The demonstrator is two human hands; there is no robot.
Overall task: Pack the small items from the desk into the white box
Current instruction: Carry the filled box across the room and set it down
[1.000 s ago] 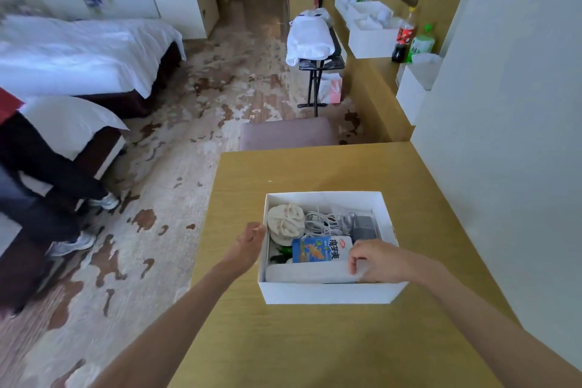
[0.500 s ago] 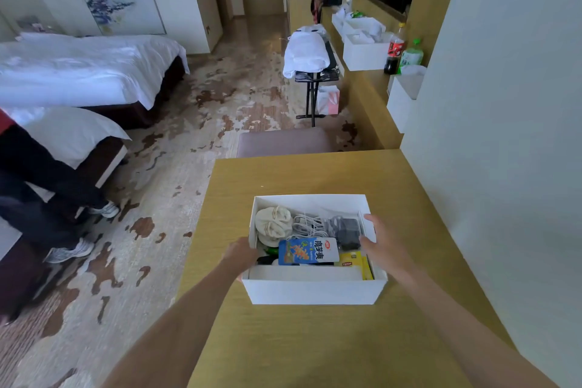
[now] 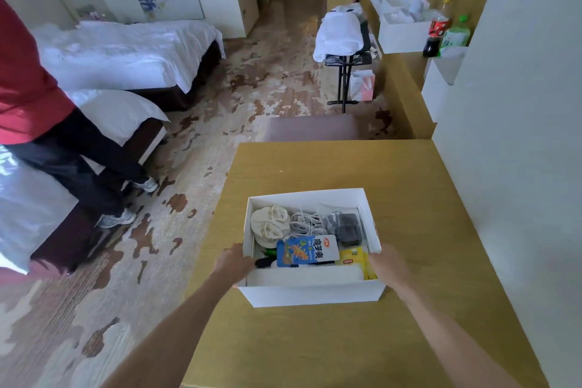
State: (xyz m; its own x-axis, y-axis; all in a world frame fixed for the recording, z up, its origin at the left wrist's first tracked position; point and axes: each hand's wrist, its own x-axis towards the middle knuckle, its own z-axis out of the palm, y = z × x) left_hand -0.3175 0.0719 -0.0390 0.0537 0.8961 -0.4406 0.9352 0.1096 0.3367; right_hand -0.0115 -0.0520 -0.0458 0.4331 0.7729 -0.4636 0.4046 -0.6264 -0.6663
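White box (image 3: 315,294) sits open on the near middle of a wooden desk (image 3: 409,198). The left hand (image 3: 234,264) grasps its left wall and the right hand (image 3: 389,264) its right. Inside lie cream socks (image 3: 271,225), a white cable (image 3: 305,222), a dark charger (image 3: 348,228), a blue snack packet (image 3: 307,250) and a yellow Lipton tea box (image 3: 354,258). A padded stool (image 3: 311,127) stands at the desk's far edge. A white wall (image 3: 519,135) runs close on the right. At far left, a person in a red top (image 3: 25,82) sits on a bed.

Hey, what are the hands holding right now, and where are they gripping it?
The white box, held between both hands: the left hand on its left wall and the right hand on its right wall, both near the front corners.
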